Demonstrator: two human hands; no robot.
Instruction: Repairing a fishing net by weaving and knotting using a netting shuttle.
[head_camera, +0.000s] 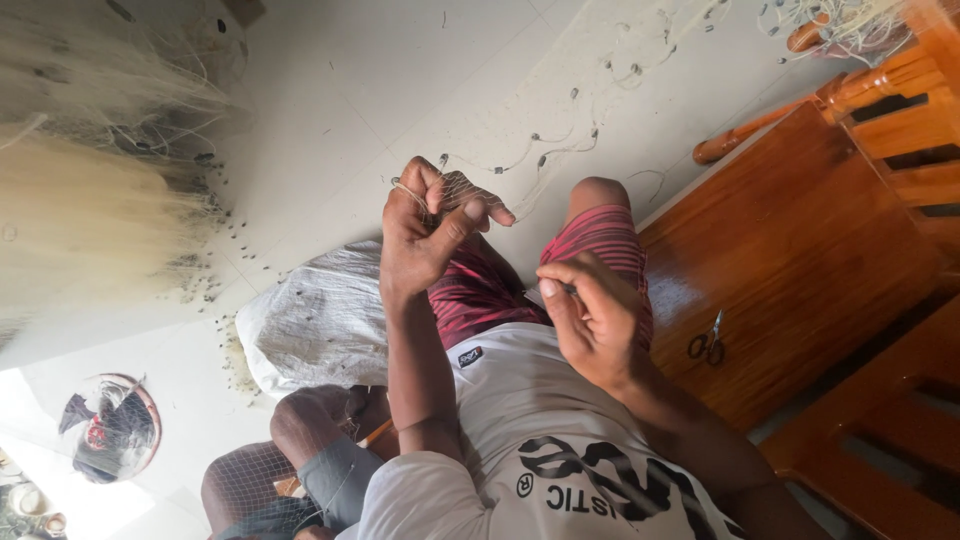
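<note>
Right hand (592, 318) nearest camera, pinching small tool. Left hand (425, 225) further out, fisted round net (462, 187). Net line runs away from left hand across floor (330, 90).

Pale tiled floor (330, 90), glossy wooden bench (800, 250), bright daylight.

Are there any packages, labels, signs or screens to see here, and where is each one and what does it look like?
White woven plastic sack: on the pale floor under the person's legs, crumpled, bulging.
Small black label: sewn at the hem of the white shirt, rectangular, with tiny white marks.
Large black print: across the white shirt, bold shapes on white.
No signs or screens show.
</note>
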